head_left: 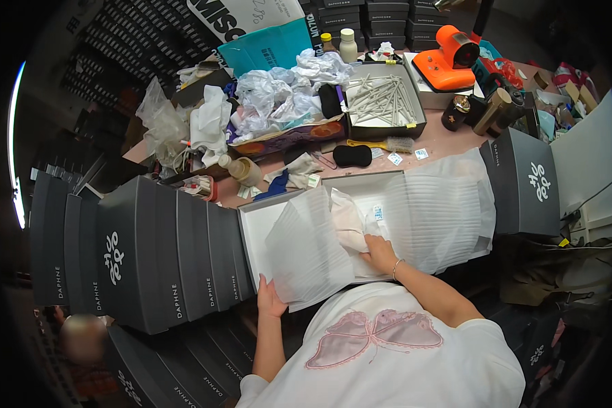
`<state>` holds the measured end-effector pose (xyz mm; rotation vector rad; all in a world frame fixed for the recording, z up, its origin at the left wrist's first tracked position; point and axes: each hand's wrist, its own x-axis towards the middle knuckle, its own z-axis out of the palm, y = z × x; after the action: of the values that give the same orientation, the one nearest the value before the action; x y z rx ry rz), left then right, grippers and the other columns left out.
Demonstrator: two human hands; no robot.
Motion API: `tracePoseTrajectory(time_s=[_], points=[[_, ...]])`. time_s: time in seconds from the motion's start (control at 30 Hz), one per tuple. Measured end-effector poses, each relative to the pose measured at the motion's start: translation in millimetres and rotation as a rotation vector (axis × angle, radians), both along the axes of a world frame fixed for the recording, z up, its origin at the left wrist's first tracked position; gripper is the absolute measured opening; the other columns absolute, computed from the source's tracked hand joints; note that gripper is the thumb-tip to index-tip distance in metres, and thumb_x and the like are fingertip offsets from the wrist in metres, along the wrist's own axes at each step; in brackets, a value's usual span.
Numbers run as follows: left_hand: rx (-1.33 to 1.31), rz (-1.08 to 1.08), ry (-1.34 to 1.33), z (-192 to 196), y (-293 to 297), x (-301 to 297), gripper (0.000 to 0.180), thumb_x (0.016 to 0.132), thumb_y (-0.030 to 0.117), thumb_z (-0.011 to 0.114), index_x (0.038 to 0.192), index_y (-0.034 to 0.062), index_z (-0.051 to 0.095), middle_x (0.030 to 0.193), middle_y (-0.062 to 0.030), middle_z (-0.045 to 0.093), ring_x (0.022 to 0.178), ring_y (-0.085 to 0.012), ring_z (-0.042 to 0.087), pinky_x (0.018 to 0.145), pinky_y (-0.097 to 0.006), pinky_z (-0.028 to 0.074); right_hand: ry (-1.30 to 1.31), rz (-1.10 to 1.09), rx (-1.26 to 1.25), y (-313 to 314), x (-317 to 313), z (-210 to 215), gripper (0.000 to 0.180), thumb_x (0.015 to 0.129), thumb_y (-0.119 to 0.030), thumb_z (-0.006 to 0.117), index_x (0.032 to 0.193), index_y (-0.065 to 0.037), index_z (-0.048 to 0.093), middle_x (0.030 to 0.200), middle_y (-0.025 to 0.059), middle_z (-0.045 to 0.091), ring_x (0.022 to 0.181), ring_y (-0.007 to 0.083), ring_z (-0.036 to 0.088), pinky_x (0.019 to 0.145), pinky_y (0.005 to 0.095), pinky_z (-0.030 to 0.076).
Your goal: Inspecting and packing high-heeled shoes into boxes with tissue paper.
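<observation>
An open shoebox point(257, 214) with a white inside lies crosswise in front of me. Translucent ribbed wrapping sheets spread out of it, a left sheet point(306, 251) over its near rim and a right sheet point(442, 211) past its right end. My left hand point(270, 299) grips the near left corner, where box edge and sheet meet; its fingertips are partly hidden. Inside the box, my right hand point(379, 255) has its fingers curled at a pale pinkish wrapped bundle point(347, 221). White crumpled paper with a blue-printed label point(378, 213) lies beside that bundle.
Dark grey shoeboxes point(136, 258) stand in a row at left, and another dark box point(523, 180) at right. Behind are a tray of white sticks point(381, 102), a carton of crumpled paper point(285, 136), an orange device point(449, 61), a brush point(394, 144) and bottles point(347, 46).
</observation>
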<state>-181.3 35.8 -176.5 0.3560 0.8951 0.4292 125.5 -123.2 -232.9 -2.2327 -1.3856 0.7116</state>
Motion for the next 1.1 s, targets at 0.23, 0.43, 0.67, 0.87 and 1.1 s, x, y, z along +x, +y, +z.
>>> tracePoseTrajectory(time_s=[0.23, 0.43, 0.67, 0.87, 1.1], points=[[0.552, -0.655, -0.581, 112.6, -13.8, 169.0, 0.063, 0.098, 0.043, 0.038, 0.145, 0.0019, 0.030, 0.144, -0.0169, 0.040, 0.129, -0.0312, 0.043, 0.108, -0.041, 0.032, -0.088, 0.057, 0.156, -14.4, -0.5, -82.3, 0.040, 0.078, -0.026, 0.068, 0.107, -0.004, 0.053, 0.101, 0.0157, 0.060, 0.097, 0.0349, 0.056, 0.078, 0.0490, 0.044], [1.269, -0.771, 0.188, -83.1, 9.8, 135.5, 0.049, 0.085, 0.015, 0.057, 0.129, -0.0047, 0.047, 0.128, -0.0249, 0.049, 0.118, -0.0381, 0.048, 0.104, -0.048, 0.034, 0.307, -0.144, 0.352, -29.2, 8.0, 23.1, 0.043, 0.082, -0.021, 0.066, 0.118, 0.000, 0.055, 0.114, 0.0198, 0.059, 0.106, 0.0358, 0.055, 0.092, 0.0395, 0.045], [1.931, -1.539, 0.675, -32.3, -36.9, 286.4, 0.084, 0.076, 0.048, 0.064, 0.132, -0.0103, 0.039, 0.131, -0.0328, 0.043, 0.125, -0.0445, 0.038, 0.107, -0.054, 0.022, 0.581, -0.310, 0.300, -94.4, 30.0, 72.8, 0.027, 0.088, -0.013, 0.060, 0.108, 0.004, 0.061, 0.102, 0.0189, 0.063, 0.086, 0.0268, 0.066, 0.076, 0.0330, 0.052], [1.881, -1.698, 0.896, -39.8, -57.4, 308.6, 0.100, 0.070, 0.053, 0.068, 0.138, -0.0088, 0.031, 0.142, -0.0367, 0.028, 0.136, -0.0473, 0.024, 0.110, -0.059, 0.012, 0.536, -1.148, 0.190, -248.2, 79.8, 72.1, 0.026, 0.085, -0.010, 0.061, 0.109, 0.001, 0.059, 0.097, 0.0143, 0.063, 0.080, 0.0147, 0.064, 0.071, 0.0294, 0.052], [1.858, -1.674, 0.703, -44.8, -47.1, 303.1, 0.100, 0.069, 0.051, 0.070, 0.142, -0.0045, 0.028, 0.144, -0.0328, 0.027, 0.137, -0.0448, 0.023, 0.109, -0.061, 0.013, -0.301, -1.188, 0.241, -281.9, 156.2, -25.6, 0.048, 0.075, -0.014, 0.071, 0.119, -0.002, 0.053, 0.100, 0.0213, 0.062, 0.094, 0.0377, 0.061, 0.085, 0.0408, 0.049]])
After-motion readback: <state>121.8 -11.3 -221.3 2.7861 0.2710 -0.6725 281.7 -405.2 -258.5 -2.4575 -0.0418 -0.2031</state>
